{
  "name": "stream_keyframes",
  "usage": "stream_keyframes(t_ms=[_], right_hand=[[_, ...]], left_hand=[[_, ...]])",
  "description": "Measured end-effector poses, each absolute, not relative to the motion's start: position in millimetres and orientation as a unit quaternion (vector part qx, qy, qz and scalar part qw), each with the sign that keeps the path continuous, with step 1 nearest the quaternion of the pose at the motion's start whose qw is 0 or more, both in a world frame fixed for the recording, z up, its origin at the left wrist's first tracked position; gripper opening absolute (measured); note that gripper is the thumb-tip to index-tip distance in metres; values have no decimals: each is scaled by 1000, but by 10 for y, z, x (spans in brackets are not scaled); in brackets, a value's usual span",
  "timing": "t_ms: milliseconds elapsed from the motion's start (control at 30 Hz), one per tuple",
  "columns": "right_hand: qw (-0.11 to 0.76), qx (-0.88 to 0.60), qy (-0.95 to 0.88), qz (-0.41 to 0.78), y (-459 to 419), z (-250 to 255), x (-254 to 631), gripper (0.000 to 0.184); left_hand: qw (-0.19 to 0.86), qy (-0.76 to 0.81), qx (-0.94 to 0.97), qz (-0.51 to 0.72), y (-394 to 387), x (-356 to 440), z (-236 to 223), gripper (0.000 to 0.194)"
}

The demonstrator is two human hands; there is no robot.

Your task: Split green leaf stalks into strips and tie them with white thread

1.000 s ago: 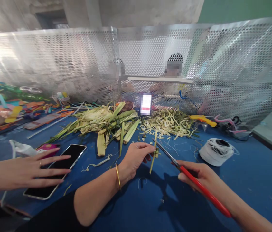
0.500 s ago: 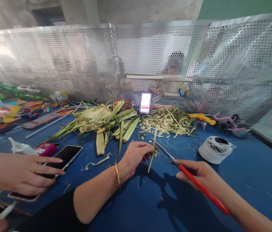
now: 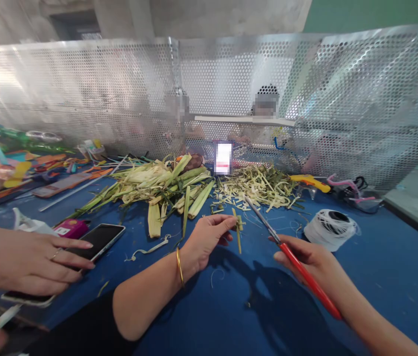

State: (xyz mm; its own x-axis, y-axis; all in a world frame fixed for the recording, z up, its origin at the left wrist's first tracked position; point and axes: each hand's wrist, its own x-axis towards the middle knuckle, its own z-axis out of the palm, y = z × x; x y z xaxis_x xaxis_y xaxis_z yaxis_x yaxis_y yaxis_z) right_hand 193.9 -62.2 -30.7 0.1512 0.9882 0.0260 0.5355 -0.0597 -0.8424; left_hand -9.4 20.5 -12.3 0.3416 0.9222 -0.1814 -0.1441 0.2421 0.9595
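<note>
My left hand (image 3: 214, 237), with a gold bangle at the wrist, pinches a small crossed piece of green husk strips (image 3: 239, 232) between thumb and fingers. One strip points down below the fingertips and a short end sticks up. In my right hand (image 3: 305, 252) is a pair of scissors (image 3: 310, 284) with red handles. Their blades look closed and point up and away, just right of the strips and apart from them. Beyond my hands lie a heap of long pale-green husks (image 3: 149, 183) and a pile of short cut bits (image 3: 260, 185).
A spool of white thread (image 3: 330, 228) stands at right, near a yellow-handled tool (image 3: 310, 183). At left, a co-worker's hand (image 3: 34, 259) rests by a phone (image 3: 101, 241). A lit screen (image 3: 223, 158) stands before the perforated metal partition (image 3: 119, 94).
The scissors have moved slightly away to the right from the strips. The upper end of the strip is now shorter, and my left hand has turned the piece a little.
</note>
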Motion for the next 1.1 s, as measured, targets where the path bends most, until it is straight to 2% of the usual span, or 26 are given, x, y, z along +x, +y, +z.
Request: stream_keyframes(t_ms=[167, 400, 567, 700, 933, 1100], right_hand=[[394, -639, -595, 289, -650, -247, 1925, 58], [395, -638, -599, 280, -678, -137, 1865, 53], [349, -669, -598, 271, -685, -136, 1856, 63], [317, -689, -609, 231, -706, -137, 1839, 59], [355, -661, -625, 216, -757, -99, 1816, 56], [329, -636, -655, 241, -803, -38, 1755, 49]], left_hand=[[723, 382, 399, 414, 233, -115, -89, 25], [725, 358, 365, 462, 247, -120, -74, 25], [753, 332, 330, 462, 237, -101, -65, 16], [769, 318, 298, 467, 237, -102, -48, 5], [748, 339, 298, 487, 245, -111, -54, 6], [721, 319, 275, 551, 267, -102, -63, 6]])
